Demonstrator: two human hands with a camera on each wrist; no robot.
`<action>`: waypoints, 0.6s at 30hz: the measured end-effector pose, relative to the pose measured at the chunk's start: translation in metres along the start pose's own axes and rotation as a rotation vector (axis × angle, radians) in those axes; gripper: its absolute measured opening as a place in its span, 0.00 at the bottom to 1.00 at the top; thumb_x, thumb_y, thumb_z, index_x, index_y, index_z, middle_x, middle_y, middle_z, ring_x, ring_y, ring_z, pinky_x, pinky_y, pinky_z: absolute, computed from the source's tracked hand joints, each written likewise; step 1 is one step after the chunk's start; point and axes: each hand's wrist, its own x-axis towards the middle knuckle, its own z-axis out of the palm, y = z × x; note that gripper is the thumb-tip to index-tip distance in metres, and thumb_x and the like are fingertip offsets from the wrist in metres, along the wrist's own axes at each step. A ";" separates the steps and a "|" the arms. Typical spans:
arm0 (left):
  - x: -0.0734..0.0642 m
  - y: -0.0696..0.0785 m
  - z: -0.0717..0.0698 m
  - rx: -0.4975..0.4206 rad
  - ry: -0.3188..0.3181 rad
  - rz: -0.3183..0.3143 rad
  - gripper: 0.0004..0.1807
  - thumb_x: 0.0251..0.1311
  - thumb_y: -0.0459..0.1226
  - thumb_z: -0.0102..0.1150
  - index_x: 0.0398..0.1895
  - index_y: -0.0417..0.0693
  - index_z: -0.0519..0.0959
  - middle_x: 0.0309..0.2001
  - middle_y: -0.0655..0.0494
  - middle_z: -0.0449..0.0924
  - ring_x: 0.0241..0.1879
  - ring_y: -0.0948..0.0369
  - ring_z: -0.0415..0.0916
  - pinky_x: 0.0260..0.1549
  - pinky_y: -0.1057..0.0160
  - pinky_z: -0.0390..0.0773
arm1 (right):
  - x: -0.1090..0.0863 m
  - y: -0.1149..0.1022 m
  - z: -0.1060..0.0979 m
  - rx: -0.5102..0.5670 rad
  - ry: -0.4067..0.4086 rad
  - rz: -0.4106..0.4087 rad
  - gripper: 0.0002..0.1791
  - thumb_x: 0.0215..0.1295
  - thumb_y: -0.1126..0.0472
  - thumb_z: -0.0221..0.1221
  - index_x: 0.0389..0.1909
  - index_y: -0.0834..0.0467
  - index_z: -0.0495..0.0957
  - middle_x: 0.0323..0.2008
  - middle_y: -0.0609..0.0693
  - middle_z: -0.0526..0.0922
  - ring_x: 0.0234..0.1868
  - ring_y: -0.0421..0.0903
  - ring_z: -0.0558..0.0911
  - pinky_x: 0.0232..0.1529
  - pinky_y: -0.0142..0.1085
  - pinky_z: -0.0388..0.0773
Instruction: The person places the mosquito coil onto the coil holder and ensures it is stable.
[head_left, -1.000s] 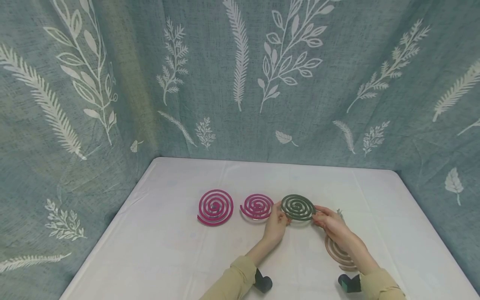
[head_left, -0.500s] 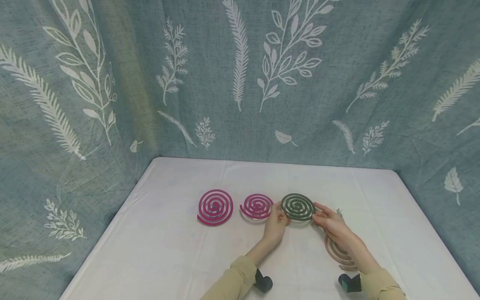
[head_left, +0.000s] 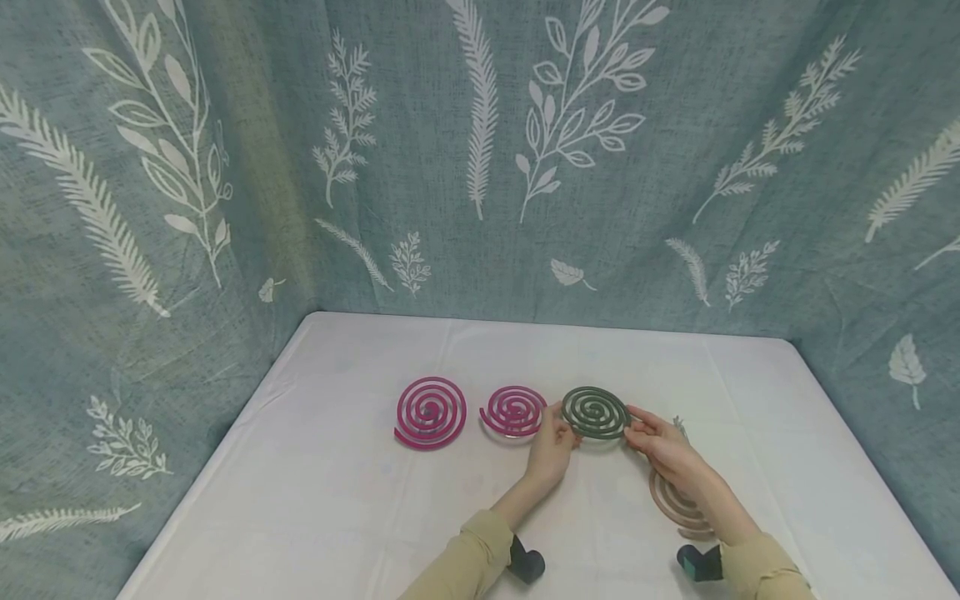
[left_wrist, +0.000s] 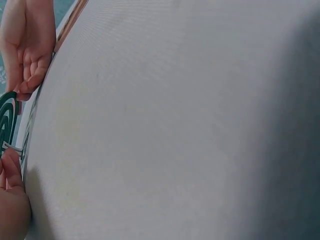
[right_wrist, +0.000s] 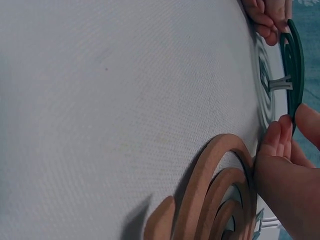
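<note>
A green mosquito coil (head_left: 596, 413) is held level just above the white table, between my two hands. My left hand (head_left: 551, 450) pinches its left edge and my right hand (head_left: 667, 450) pinches its right edge. In the right wrist view, a small metal stand (right_wrist: 280, 84) reaches up from the tabletop to the underside of the green coil (right_wrist: 297, 65); whether it is seated in the coil I cannot tell. A brown coil (head_left: 678, 504) lies partly under my right forearm. To the left are two magenta coils, a nearer one (head_left: 514, 412) beside my left hand and a farther one (head_left: 431, 413).
The white table (head_left: 337, 500) has a patterned blue-green cloth (head_left: 435, 167) hanging behind it and at its sides. A small silvery piece (head_left: 680, 427) shows beyond my right hand. Dark wrist straps (head_left: 527, 567) sit at both cuffs.
</note>
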 end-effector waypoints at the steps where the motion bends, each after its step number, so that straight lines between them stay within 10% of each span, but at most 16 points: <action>1: 0.000 0.000 0.000 -0.001 0.000 -0.002 0.26 0.63 0.25 0.46 0.65 0.35 0.58 0.34 0.47 0.77 0.35 0.58 0.80 0.37 0.72 0.79 | 0.000 0.000 0.000 -0.002 0.000 -0.002 0.36 0.69 0.65 0.51 0.72 0.67 0.46 0.39 0.45 0.67 0.37 0.32 0.71 0.42 0.21 0.75; 18: 0.000 0.002 -0.001 0.004 -0.001 -0.012 0.26 0.63 0.25 0.46 0.65 0.35 0.59 0.34 0.48 0.78 0.35 0.58 0.80 0.36 0.71 0.79 | 0.000 0.001 0.000 -0.007 -0.005 -0.006 0.36 0.69 0.64 0.51 0.72 0.67 0.46 0.37 0.43 0.68 0.36 0.32 0.71 0.41 0.22 0.75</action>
